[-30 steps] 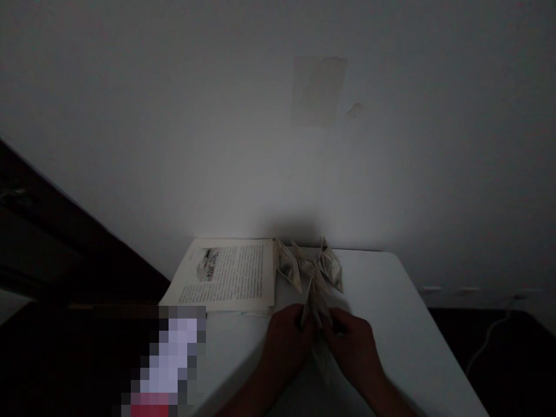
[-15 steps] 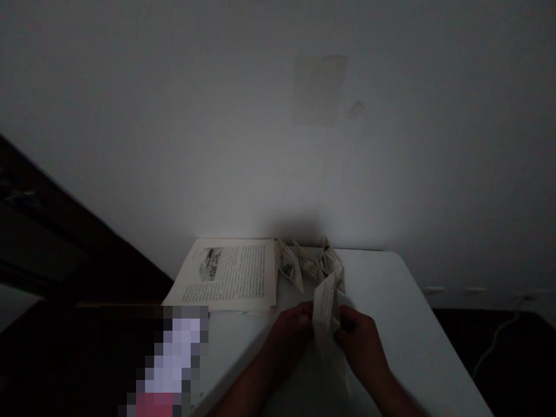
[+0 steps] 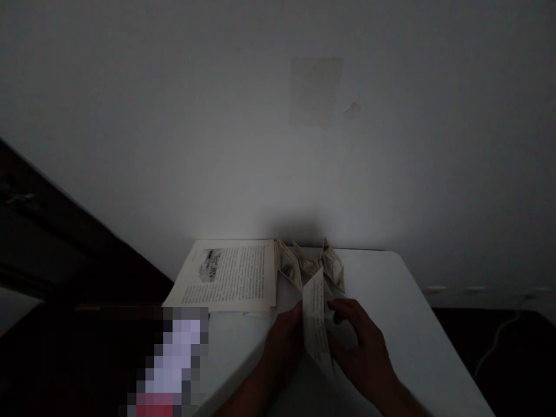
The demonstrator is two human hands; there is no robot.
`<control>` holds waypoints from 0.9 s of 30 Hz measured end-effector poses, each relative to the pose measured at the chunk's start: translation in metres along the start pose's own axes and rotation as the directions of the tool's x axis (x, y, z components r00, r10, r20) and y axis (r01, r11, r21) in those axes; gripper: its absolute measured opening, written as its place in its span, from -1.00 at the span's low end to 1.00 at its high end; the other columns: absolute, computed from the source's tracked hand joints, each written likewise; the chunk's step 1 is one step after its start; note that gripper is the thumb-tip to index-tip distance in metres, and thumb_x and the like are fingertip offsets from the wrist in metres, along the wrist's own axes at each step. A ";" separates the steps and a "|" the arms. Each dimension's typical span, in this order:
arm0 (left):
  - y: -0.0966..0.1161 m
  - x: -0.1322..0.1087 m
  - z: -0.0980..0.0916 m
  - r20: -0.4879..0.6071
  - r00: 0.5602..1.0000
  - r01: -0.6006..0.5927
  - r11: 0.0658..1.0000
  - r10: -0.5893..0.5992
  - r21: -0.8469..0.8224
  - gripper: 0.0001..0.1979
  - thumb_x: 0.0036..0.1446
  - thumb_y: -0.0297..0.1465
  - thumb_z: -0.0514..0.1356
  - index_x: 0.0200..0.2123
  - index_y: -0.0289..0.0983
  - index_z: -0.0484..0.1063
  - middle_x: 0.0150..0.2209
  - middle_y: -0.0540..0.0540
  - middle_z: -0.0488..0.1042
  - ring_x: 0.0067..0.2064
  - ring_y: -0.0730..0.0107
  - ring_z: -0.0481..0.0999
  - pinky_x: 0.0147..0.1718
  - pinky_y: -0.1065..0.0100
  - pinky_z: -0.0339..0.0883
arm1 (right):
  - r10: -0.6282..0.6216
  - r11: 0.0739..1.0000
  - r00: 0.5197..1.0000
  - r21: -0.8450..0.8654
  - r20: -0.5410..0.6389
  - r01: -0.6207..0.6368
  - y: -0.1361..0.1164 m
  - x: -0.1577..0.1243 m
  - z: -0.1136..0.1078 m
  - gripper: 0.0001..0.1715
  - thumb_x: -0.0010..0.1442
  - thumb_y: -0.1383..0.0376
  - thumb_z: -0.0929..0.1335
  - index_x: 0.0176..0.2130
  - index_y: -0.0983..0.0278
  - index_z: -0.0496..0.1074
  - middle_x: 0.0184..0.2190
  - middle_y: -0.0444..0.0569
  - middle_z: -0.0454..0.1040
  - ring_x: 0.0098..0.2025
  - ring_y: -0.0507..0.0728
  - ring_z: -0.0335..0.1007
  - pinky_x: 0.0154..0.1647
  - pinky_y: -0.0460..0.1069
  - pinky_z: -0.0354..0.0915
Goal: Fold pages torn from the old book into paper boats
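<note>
Upright above the white table is a folded sheet of printed paper [image 3: 316,318], pointed at its top. My left hand [image 3: 284,335] grips its left side, with the fingertips partly hidden behind the paper. On the right side, my right hand [image 3: 358,341] is curled, its index finger and thumb touching the paper with a gap between them. Just beyond stand three folded paper boats, a left one [image 3: 289,267], a middle one [image 3: 306,265] and a right one [image 3: 333,266], made of similar printed pages.
A stack of loose printed pages [image 3: 234,275] lies at the table's back left. The white table [image 3: 391,301] stands against a pale wall [image 3: 208,145]. A dark door [image 3: 39,226] is at the left, and a cable [image 3: 490,347] hangs at the right.
The folded paper has shifted slightly left and turned, so its printed face shows more. My right hand's index finger and thumb have spread apart along its side.
</note>
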State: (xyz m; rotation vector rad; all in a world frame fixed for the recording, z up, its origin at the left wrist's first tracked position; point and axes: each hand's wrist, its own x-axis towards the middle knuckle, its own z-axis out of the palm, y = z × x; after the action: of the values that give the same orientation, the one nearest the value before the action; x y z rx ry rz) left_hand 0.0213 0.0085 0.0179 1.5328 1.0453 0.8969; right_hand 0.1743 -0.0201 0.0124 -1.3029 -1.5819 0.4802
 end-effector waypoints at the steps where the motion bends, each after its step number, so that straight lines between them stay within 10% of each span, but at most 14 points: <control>1: 0.000 0.000 -0.001 0.010 1.000 -0.005 1.000 0.005 -0.016 -0.67 0.17 -0.33 -0.01 -0.07 -0.23 0.44 -0.25 -0.10 0.55 -0.28 0.24 0.49 -0.27 0.32 0.34 | -0.099 0.995 0.995 -0.029 0.016 0.099 0.001 0.000 -0.003 -0.66 0.01 0.35 0.38 -0.14 0.21 0.43 -0.25 0.02 0.48 -0.26 0.13 0.44 -0.24 0.01 0.41; 10: 0.008 -0.002 -0.001 -0.036 0.997 0.067 0.995 -0.070 -0.072 -0.66 0.13 -0.36 -0.02 -0.14 -0.21 0.49 -0.21 -0.08 0.55 -0.17 0.20 0.47 -0.19 0.27 0.34 | -0.328 0.941 0.936 -0.040 0.126 0.335 0.006 0.001 -0.008 -0.66 0.11 0.36 0.36 -0.07 0.17 0.42 -0.28 -0.02 0.53 -0.30 0.11 0.48 -0.31 -0.03 0.46; 27: -0.009 -0.012 0.016 -0.260 0.892 0.331 0.926 -0.370 -0.182 -0.57 0.12 -0.12 -0.01 -0.26 -0.33 0.47 -0.20 -0.17 0.52 -0.07 0.14 0.42 -0.05 0.20 0.25 | -0.306 0.931 0.940 -0.160 0.148 0.328 0.002 -0.003 0.003 -0.77 0.15 0.38 0.29 -0.16 0.17 0.42 -0.29 -0.03 0.51 -0.31 0.09 0.44 -0.30 -0.05 0.41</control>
State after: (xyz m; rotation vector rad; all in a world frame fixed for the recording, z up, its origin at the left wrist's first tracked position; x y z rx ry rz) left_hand 0.0302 -0.0068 0.0057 1.0709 1.3936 0.9288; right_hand 0.1723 -0.0211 0.0080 -1.1358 -1.9346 0.2175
